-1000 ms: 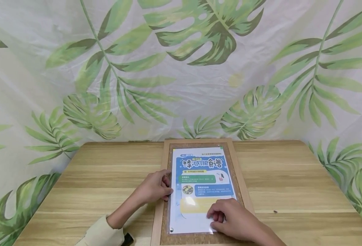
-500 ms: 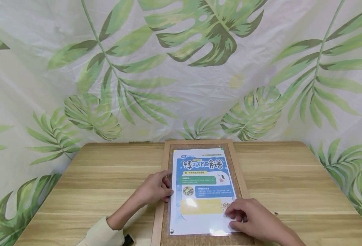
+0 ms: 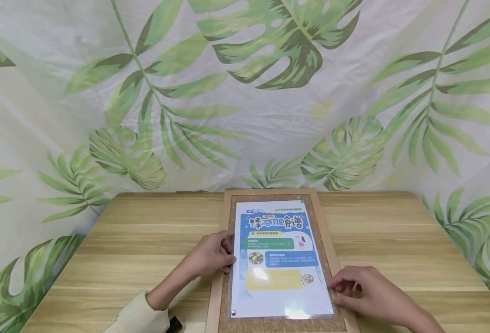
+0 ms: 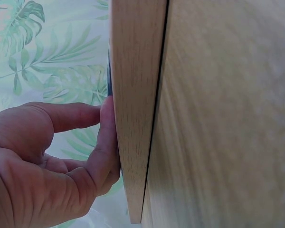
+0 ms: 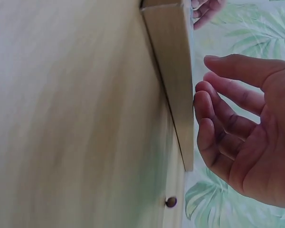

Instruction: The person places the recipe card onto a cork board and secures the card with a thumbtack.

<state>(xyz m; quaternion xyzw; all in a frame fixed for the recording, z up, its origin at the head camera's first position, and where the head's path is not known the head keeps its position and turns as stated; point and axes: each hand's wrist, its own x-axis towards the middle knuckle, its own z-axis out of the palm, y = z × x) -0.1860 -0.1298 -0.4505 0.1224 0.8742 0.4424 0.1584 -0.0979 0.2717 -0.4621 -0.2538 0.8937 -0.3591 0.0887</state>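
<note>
A laminated poster point(image 3: 280, 259), blue and white with printed text, lies on a wood-framed cork board point(image 3: 265, 324). My left hand point(image 3: 211, 254) rests at the poster's left edge, with thumb and fingertips bent down against it. In the left wrist view, the fingers touch along the board's frame point(image 4: 135, 104). Over the right side of the frame hovers my right hand point(image 3: 369, 293), fingers loosely curled. The right wrist view shows its thumb apart from the fingers point(image 5: 218, 137), with nothing visible between them. A silver pin point(image 3: 233, 312) marks the poster's lower left corner.
A yellow pin point(image 3: 238, 204) and a green pin point(image 3: 302, 201) sit at the poster's top corners. The board lies on a wood-grain table point(image 3: 145, 222). A black object point(image 3: 174, 324) is beside the left sleeve. Behind hangs a leaf-print cloth point(image 3: 211, 138).
My right hand has moved right, from the poster's lower part to beyond its right edge, uncovering the lower right corner. My left hand has stayed in place.
</note>
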